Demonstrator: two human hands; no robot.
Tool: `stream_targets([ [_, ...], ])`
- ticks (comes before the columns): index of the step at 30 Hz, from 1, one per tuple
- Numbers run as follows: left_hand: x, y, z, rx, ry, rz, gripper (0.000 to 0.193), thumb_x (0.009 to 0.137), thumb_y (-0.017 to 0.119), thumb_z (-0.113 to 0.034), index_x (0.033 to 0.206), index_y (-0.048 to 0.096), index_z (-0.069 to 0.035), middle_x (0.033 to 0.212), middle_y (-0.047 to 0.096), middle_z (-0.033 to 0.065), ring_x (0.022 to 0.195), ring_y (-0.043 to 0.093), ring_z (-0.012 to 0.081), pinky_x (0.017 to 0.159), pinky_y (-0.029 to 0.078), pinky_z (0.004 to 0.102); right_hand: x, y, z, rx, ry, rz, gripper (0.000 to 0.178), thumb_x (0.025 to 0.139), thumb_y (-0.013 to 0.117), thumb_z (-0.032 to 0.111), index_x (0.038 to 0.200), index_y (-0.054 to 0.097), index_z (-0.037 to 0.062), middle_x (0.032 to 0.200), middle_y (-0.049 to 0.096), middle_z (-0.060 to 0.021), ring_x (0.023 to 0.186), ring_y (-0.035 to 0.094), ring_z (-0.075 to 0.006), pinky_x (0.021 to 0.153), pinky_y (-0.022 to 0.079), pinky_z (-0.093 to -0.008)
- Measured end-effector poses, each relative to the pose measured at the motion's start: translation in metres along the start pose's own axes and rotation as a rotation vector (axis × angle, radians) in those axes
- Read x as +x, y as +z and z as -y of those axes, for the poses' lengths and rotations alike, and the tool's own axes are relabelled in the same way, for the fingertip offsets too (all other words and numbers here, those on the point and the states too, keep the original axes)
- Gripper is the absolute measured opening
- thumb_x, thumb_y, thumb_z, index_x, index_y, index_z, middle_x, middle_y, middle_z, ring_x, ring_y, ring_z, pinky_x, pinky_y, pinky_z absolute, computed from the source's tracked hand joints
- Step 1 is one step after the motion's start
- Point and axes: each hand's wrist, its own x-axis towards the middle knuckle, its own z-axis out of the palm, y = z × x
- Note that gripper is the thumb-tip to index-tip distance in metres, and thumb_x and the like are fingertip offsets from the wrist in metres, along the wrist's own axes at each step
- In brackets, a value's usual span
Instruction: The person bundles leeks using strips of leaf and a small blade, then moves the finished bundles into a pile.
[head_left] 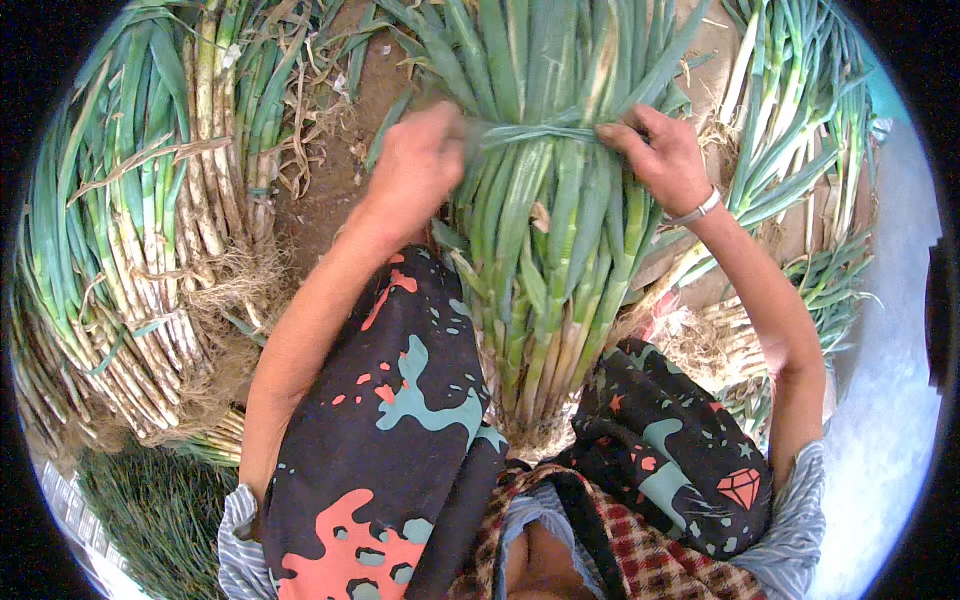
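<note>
A large bunch of green onions (550, 230) stands between my knees, its roots toward me and its leaves spreading away. Around the leaves runs a thin green tie (548, 133), which looks like a twisted leaf or strip; I cannot tell which. At the bunch's left side my left hand (422, 150), somewhat blurred, is closed at one end of the tie. My right hand (662, 160), with a light bracelet at the wrist, pinches the other end at the right side. The tie is stretched across the front of the bunch between both hands.
Tied green onion bunches (150, 270) with pale stalks and tangled roots lie at the left. More green onions (790, 130) lie at the right, beside a whitish sheet (890, 330). A pile of thin dark green leaves (150, 515) is at the lower left. Brown ground (325, 205) shows between.
</note>
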Motion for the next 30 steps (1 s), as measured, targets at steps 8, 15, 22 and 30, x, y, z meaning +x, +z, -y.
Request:
stream_targets([
  [8,-0.029,-0.020,-0.027,-0.135,-0.211,0.142,0.027,0.078,0.064,-0.023,0.092,0.056,-0.001,0.073,0.061,0.0150,0.066,0.061,0.0277,0.062,0.047,0.0348,-0.001,0.005,-0.019,0.121,0.104,0.060,0.032,0.078,0.062,0.032,0.075,0.060,0.0008,0.061,0.054,-0.0156,0.055,0.054,-0.0239,0.056,0.044,-0.0347],
  [15,0.012,0.016,-0.039,0.081,0.259,0.139,0.023,0.083,0.059,-0.019,0.078,0.047,0.000,0.070,0.053,0.0204,0.068,0.053,0.0403,0.057,0.042,0.0439,0.000,0.007,-0.015,0.064,0.030,0.030,0.031,0.080,0.059,0.033,0.077,0.059,0.0015,0.063,0.054,-0.0194,0.060,0.056,-0.0342,0.056,0.044,-0.0379],
  [22,0.008,0.012,-0.034,0.039,0.155,0.263,0.019,0.085,0.054,-0.018,0.085,0.048,0.000,0.074,0.053,0.0208,0.069,0.052,0.0388,0.061,0.044,0.0397,-0.002,0.006,-0.019,-0.065,-0.023,0.066,0.028,0.085,0.054,0.031,0.083,0.061,0.0038,0.067,0.055,-0.0176,0.063,0.057,-0.0304,0.058,0.044,-0.0359],
  [30,-0.008,0.014,-0.028,0.020,-0.047,0.287,0.024,0.088,0.049,-0.026,0.094,0.049,-0.003,0.077,0.056,0.0187,0.069,0.056,0.0316,0.068,0.046,0.0372,0.007,0.015,-0.032,-0.072,-0.116,0.024,0.039,0.078,0.059,0.037,0.069,0.058,-0.0011,0.066,0.055,-0.0241,0.063,0.056,-0.0395,0.056,0.043,-0.0434],
])
